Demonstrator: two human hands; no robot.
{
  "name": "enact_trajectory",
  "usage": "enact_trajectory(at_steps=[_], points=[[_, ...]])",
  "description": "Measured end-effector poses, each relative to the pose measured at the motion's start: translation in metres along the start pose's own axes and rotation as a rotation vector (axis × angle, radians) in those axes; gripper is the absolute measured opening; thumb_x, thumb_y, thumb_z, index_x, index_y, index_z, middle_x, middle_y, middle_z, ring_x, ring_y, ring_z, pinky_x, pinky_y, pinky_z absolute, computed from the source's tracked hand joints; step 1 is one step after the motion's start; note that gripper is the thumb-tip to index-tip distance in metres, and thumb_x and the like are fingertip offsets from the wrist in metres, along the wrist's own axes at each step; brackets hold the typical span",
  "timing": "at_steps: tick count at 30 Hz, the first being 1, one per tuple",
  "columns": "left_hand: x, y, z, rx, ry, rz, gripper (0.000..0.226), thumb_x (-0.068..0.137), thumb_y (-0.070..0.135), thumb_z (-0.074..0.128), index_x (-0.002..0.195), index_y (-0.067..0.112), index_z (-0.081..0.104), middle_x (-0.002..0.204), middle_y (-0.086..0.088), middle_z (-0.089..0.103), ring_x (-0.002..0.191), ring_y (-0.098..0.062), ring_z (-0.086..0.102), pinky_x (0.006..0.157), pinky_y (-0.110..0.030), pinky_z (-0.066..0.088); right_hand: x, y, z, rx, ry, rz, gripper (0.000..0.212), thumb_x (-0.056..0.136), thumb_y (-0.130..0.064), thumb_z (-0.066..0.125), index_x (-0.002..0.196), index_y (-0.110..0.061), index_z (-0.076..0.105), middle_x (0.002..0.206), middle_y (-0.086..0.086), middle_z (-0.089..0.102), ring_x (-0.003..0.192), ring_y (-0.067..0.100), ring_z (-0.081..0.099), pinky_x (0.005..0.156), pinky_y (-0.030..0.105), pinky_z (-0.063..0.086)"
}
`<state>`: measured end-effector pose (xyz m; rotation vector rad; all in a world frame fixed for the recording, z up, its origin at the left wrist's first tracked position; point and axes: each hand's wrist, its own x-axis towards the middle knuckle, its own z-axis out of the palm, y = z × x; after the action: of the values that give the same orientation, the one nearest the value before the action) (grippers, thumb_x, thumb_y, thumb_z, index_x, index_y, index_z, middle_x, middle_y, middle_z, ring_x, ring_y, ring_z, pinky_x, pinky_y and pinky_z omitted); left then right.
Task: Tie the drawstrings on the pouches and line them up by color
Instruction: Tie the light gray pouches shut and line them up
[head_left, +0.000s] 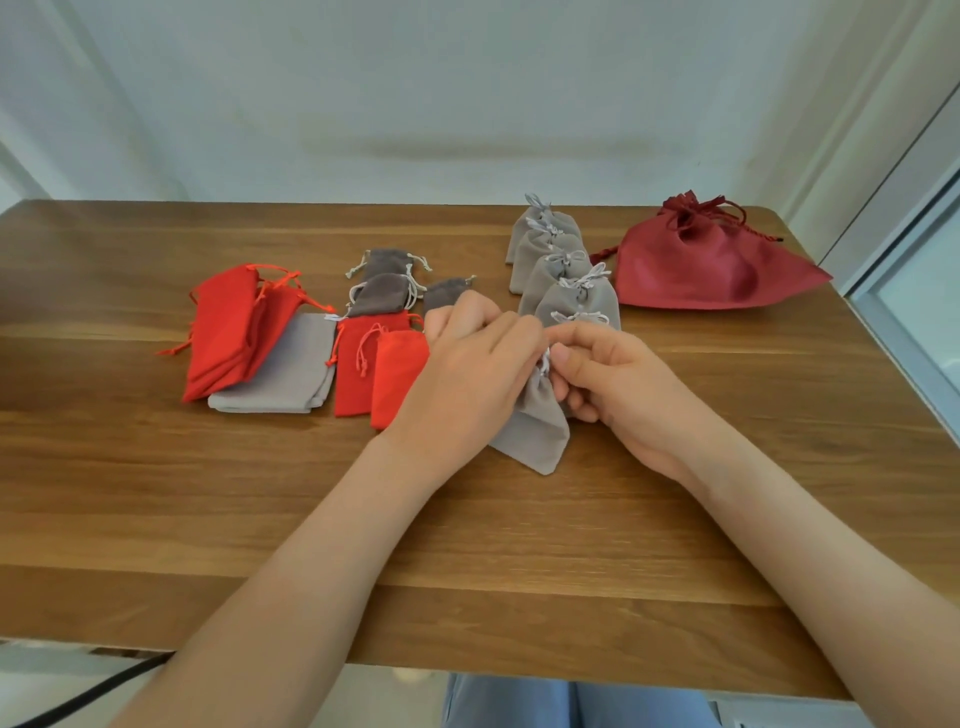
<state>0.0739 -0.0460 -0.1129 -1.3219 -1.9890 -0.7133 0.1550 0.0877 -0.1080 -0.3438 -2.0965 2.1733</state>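
Light grey pouch (535, 431) is held near the middle of the surface (467, 561). Its gathered neck is between both hands and its body trails toward 6 o'clock of the fingers.

Pouch contents cannot be seen. A row of tied grey pouches (566, 270) is noted at 12 o'clock, and a cinched dark red bag (711, 265) at 2 o'clock. Red pouches (234, 327), dark grey pouches (384, 286) and a flat grey pouch (280, 369) are laid at 9 to 10 o'clock.

Left hand (467, 374) fingers (519, 332) are curled onto the neck. Right hand (613, 384) fingers (582, 358) are pinched on the drawstring (545, 364).
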Motion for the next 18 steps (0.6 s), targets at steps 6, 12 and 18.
enact_trajectory(at_steps=[6, 12, 18], points=[[0.001, -0.0024, 0.0028, -0.019, 0.042, 0.035, 0.022, 0.087, 0.016, 0.057, 0.069, 0.009, 0.068, 0.06, 0.0, 0.05, 0.074, -0.013, 0.036, 0.069, -0.031, 0.025, 0.0004, -0.0006, -0.002, 0.026, 0.083, -0.031, 0.011, 0.094, -0.012, 0.053, 0.087, -0.012, 0.062, 0.057, -0.003, 0.057, 0.049, 0.006, 0.042, 0.045, 0.018, 0.029], [0.0013, -0.0026, 0.0077, 0.01, 0.112, 0.006, 0.028, 0.088, 0.017, 0.058, 0.065, 0.007, 0.067, 0.056, -0.004, 0.046, 0.071, -0.012, 0.035, 0.067, -0.03, 0.028, 0.0006, -0.0027, -0.0004, -0.004, 0.096, -0.03, 0.02, 0.096, -0.013, 0.051, 0.077, -0.015, 0.058, 0.055, -0.006, 0.057, 0.048, 0.005, 0.04, 0.045, 0.017, 0.029], [-0.0015, -0.0057, 0.0083, 0.002, 0.077, 0.016, 0.027, 0.093, 0.02, 0.054, 0.071, 0.011, 0.067, 0.062, 0.003, 0.057, 0.075, -0.012, 0.036, 0.068, -0.032, 0.027, 0.001, -0.0016, -0.0029, 0.025, 0.015, 0.006, 0.019, 0.097, -0.01, 0.047, 0.086, -0.014, 0.062, 0.056, -0.002, 0.054, 0.047, 0.007, 0.04, 0.044, 0.018, 0.03]])
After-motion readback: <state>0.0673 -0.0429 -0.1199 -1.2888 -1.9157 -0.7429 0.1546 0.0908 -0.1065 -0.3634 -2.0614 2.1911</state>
